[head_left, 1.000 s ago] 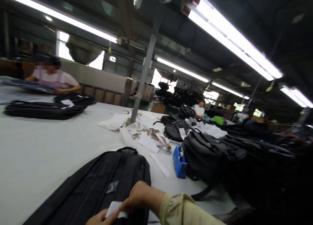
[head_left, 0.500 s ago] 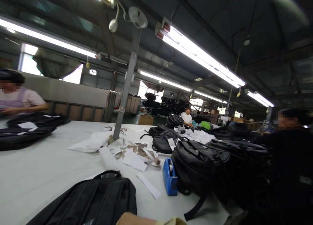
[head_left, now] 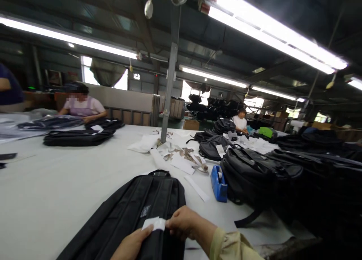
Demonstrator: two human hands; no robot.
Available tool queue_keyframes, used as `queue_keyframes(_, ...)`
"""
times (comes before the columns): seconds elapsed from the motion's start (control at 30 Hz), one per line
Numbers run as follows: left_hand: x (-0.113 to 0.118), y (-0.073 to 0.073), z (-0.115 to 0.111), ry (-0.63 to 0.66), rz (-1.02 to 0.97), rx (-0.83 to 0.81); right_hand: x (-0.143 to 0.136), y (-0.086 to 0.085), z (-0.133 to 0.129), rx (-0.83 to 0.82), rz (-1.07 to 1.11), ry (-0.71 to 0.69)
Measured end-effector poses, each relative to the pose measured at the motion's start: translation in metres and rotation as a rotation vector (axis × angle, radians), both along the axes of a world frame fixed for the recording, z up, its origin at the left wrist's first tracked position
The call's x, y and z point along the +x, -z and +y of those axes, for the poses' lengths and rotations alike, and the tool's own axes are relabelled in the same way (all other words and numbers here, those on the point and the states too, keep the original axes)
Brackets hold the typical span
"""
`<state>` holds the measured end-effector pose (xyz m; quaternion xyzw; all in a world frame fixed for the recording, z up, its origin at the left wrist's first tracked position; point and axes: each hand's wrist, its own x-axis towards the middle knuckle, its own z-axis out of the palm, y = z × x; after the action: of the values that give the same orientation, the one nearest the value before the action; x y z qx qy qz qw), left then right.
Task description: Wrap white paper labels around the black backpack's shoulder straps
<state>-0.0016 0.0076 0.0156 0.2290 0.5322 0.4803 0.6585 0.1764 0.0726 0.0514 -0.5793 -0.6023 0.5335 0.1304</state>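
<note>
Backpack on desk, white paper atop. L hand: thumb on paper, can't tell grip; R hand: fingers pinching edge. Prob. positioning step; next calls for steady thumb.

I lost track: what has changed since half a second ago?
The view swung left and down, bringing in the left hand, thumb on the white paper, and more of the right hand, pinching at the paper's right end. The backpack and blue dispenser stay on the table.
</note>
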Motion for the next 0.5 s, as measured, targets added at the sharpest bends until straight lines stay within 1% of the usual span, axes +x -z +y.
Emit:
queue_keyframes(0.03,0.003,-0.002,-0.003,0.015,-0.109,-0.024,0.002,0.002,-0.001,0.054,-0.014,0.021)
queue_keyframes(0.1,0.008,-0.005,-0.006,0.007,-0.225,-0.078,0.007,0.003,-0.004,0.184,-0.072,0.083)
queue_keyframes(0.17,0.010,-0.004,-0.007,-0.026,-0.251,-0.115,0.011,0.000,-0.008,0.284,-0.047,0.178)
queue_keyframes(0.2,0.010,-0.003,-0.006,-0.045,-0.248,-0.132,0.011,-0.003,-0.010,0.292,-0.004,0.207)
queue_keyframes(0.27,0.011,-0.001,-0.004,-0.076,-0.237,-0.145,0.009,-0.010,-0.013,0.270,0.057,0.202)
queue_keyframes(0.33,0.012,0.001,-0.002,-0.079,-0.233,-0.121,0.000,-0.011,-0.016,0.214,0.055,0.130)
queue_keyframes(0.4,0.017,0.002,-0.002,-0.073,-0.201,-0.062,-0.012,-0.004,-0.017,0.168,0.057,0.112)
queue_keyframes(0.47,0.023,0.002,-0.004,-0.082,-0.096,0.003,-0.024,0.008,-0.018,0.098,0.126,0.170)
queue_keyframes(0.5,0.026,0.001,-0.007,-0.081,0.001,0.039,-0.028,0.014,-0.018,0.057,0.176,0.204)
